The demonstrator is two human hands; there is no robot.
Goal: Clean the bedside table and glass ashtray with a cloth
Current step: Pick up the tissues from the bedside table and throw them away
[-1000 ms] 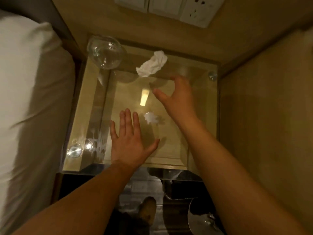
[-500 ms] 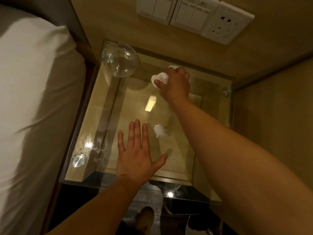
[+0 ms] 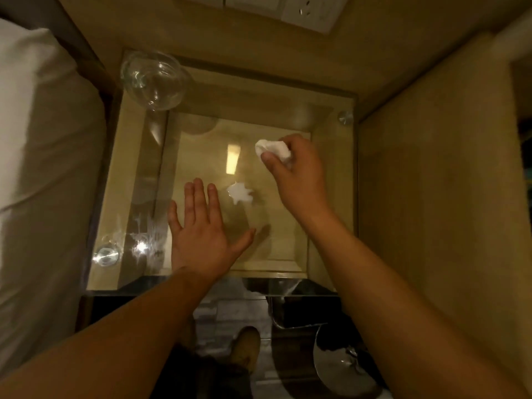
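Note:
The bedside table (image 3: 331,197) has a glass top over a wooden frame. A clear round glass ashtray (image 3: 154,79) stands at its far left corner. My right hand (image 3: 296,174) is shut on a crumpled white cloth (image 3: 273,149), held over the middle right of the glass. A white splotch (image 3: 240,192) shows on the glass just below and left of the cloth. My left hand (image 3: 204,234) lies flat on the near part of the glass with fingers spread, holding nothing.
A bed with white bedding (image 3: 37,168) runs along the left. A wall plate with switches and a socket (image 3: 311,10) is above the table. A wooden panel (image 3: 431,182) closes the right side. Metal studs (image 3: 345,116) mark the glass corners.
My right hand reached to the back of the table, closed on the white cloth and carried it toward the middle of the glass. My left hand stayed flat on the glass.

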